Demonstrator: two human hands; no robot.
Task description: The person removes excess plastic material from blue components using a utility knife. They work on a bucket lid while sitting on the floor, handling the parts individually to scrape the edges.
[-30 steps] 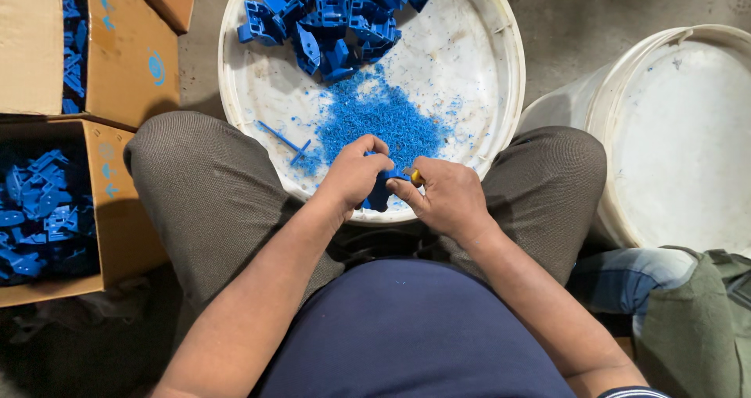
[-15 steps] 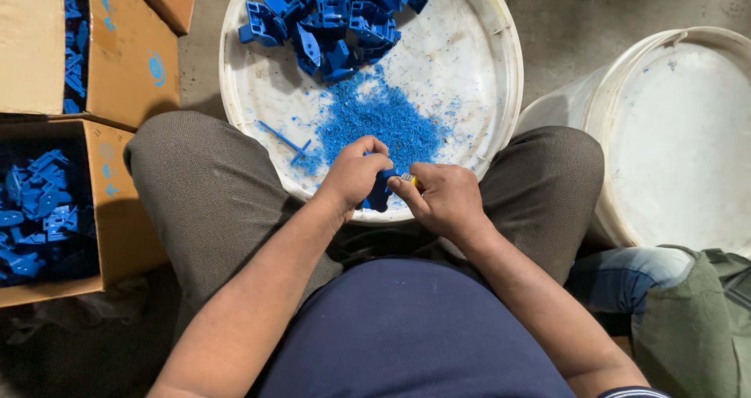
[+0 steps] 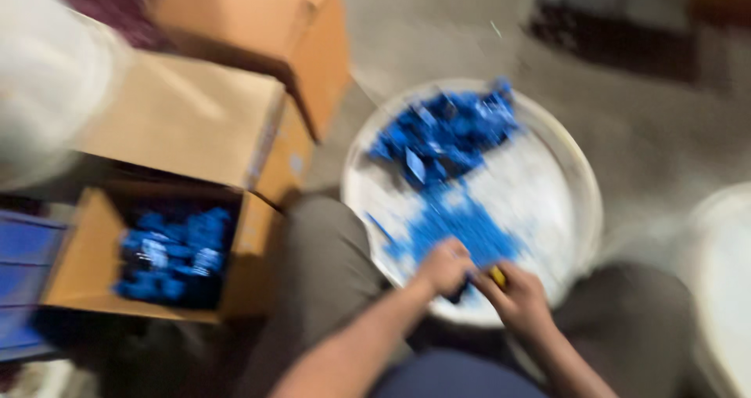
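Swung left and blurred, both hands (image 3: 477,280) pinch a dark-blue part (image 3: 460,292).

Matt cardboard box (image 3: 94,265), blue plastic pieces (image 3: 446,132)

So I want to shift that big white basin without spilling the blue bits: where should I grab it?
Grip the white basin by its bare rim at the far and right sides, coming from outside. The shallow, wide shape probably tips easily, and the hands occupy the near edge. Blur hides finer detail.
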